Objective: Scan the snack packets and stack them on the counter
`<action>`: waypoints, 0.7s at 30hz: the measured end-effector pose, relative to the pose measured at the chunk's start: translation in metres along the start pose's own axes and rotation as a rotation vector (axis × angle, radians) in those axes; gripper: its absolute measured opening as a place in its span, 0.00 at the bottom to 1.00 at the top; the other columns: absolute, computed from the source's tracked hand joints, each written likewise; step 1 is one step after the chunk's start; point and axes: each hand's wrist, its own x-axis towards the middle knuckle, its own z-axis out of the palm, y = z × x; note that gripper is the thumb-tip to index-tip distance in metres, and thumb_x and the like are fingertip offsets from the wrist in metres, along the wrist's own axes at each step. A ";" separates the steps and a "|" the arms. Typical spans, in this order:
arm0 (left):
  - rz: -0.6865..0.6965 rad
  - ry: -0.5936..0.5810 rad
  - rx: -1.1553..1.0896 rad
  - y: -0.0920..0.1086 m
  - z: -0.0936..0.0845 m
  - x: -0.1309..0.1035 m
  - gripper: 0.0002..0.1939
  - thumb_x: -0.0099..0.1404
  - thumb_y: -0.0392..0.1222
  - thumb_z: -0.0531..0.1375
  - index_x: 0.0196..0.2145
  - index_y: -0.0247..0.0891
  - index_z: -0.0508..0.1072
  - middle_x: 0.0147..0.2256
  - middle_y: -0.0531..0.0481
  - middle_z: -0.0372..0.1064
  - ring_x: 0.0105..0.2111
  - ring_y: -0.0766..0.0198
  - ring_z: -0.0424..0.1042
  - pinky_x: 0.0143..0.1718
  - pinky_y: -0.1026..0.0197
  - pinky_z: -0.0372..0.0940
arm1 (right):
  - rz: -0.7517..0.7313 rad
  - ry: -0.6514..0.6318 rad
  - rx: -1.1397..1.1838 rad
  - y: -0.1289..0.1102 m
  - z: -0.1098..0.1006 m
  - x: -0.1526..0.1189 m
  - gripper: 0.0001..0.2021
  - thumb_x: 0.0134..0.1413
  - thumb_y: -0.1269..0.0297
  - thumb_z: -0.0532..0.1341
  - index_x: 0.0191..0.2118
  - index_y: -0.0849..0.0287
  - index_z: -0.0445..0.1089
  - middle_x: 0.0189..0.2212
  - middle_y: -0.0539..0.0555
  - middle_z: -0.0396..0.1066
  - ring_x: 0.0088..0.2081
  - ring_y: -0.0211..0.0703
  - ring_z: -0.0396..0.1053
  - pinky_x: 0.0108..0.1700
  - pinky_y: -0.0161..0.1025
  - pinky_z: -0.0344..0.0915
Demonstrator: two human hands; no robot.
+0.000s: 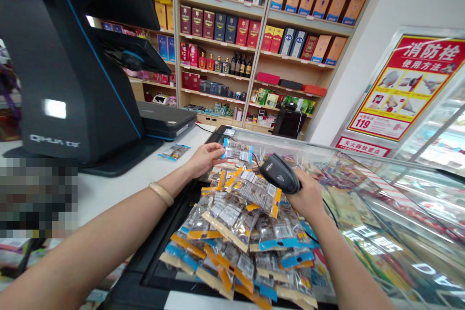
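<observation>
Between the fingertips of my left hand point(206, 159) is a small clear snack packet point(238, 150) with blue ends, held up above the far side of a heap. My right hand point(308, 193) is wrapped round the handle of a black barcode scanner point(280, 173), its head turned toward that packet. Below both hands lies a large heap of similar snack packets point(232, 218), with orange, blue and beige edges, on the glass-topped counter. One more blue-ended packet point(174, 152) rests alone on the white counter to the left.
A dark cash register point(72, 87) stands at the left on the white counter point(119, 189). The glass display case point(363, 213) stretches to the right. Shelves of boxes and bottles point(225, 43) line the back. The scanner's cable point(330, 213) hangs near my right wrist.
</observation>
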 end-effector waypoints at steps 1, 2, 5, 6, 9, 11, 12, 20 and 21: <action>-0.020 -0.008 -0.014 0.001 0.002 -0.001 0.15 0.46 0.38 0.71 0.26 0.34 0.68 0.25 0.56 0.66 0.26 0.71 0.70 0.35 0.61 0.72 | -0.005 -0.005 -0.002 -0.001 0.000 0.000 0.10 0.44 0.66 0.56 0.35 0.57 0.72 0.31 0.55 0.75 0.34 0.47 0.73 0.36 0.38 0.67; -0.041 -0.011 -0.035 0.002 0.003 -0.002 0.14 0.48 0.38 0.70 0.26 0.35 0.67 0.26 0.56 0.67 0.27 0.69 0.72 0.35 0.60 0.73 | -0.007 -0.014 -0.001 -0.001 -0.001 0.001 0.10 0.44 0.67 0.56 0.35 0.57 0.72 0.31 0.55 0.75 0.33 0.47 0.73 0.35 0.38 0.67; -0.098 0.015 -0.120 0.006 0.008 -0.003 0.10 0.55 0.37 0.64 0.29 0.37 0.65 0.33 0.50 0.72 0.33 0.60 0.76 0.34 0.56 0.73 | 0.002 -0.035 0.012 -0.002 -0.001 0.000 0.11 0.43 0.68 0.56 0.35 0.57 0.72 0.31 0.55 0.75 0.33 0.46 0.73 0.36 0.38 0.67; -0.111 0.040 -0.152 0.007 0.008 -0.002 0.07 0.56 0.37 0.62 0.31 0.37 0.65 0.35 0.48 0.73 0.35 0.58 0.77 0.35 0.55 0.73 | 0.008 -0.039 0.015 -0.002 -0.001 0.000 0.12 0.43 0.69 0.56 0.35 0.57 0.72 0.31 0.55 0.75 0.34 0.46 0.73 0.36 0.38 0.67; -0.166 0.152 -0.257 0.010 0.005 0.004 0.05 0.59 0.35 0.56 0.35 0.35 0.68 0.36 0.43 0.75 0.36 0.56 0.77 0.35 0.55 0.74 | 0.019 -0.031 0.012 -0.001 0.000 0.000 0.12 0.43 0.68 0.56 0.36 0.57 0.72 0.32 0.55 0.75 0.35 0.47 0.73 0.37 0.38 0.67; -0.197 0.241 -0.325 0.011 0.000 0.010 0.06 0.62 0.36 0.54 0.35 0.34 0.69 0.34 0.42 0.75 0.35 0.58 0.77 0.34 0.58 0.74 | 0.014 -0.016 0.008 0.000 0.001 -0.001 0.12 0.43 0.67 0.56 0.36 0.57 0.72 0.32 0.55 0.76 0.35 0.47 0.74 0.37 0.38 0.67; -0.204 0.274 -0.350 0.011 -0.002 0.012 0.06 0.63 0.36 0.54 0.35 0.33 0.70 0.33 0.42 0.75 0.34 0.60 0.77 0.34 0.61 0.74 | 0.009 -0.008 0.008 0.001 0.001 -0.001 0.12 0.43 0.67 0.56 0.37 0.57 0.72 0.32 0.55 0.76 0.35 0.47 0.74 0.37 0.38 0.67; -0.142 0.301 -0.267 0.010 -0.014 0.015 0.08 0.56 0.26 0.61 0.31 0.36 0.73 0.28 0.49 0.74 0.26 0.65 0.74 0.30 0.64 0.72 | 0.029 -0.011 -0.008 0.006 0.003 -0.002 0.11 0.44 0.65 0.57 0.36 0.57 0.72 0.32 0.54 0.75 0.33 0.47 0.74 0.36 0.39 0.67; -0.140 0.271 -0.260 0.011 -0.013 0.014 0.08 0.56 0.28 0.61 0.33 0.36 0.74 0.29 0.49 0.75 0.29 0.62 0.75 0.32 0.61 0.73 | 0.033 -0.010 -0.009 0.006 0.003 -0.002 0.11 0.44 0.65 0.57 0.36 0.57 0.72 0.32 0.54 0.75 0.34 0.47 0.74 0.36 0.39 0.67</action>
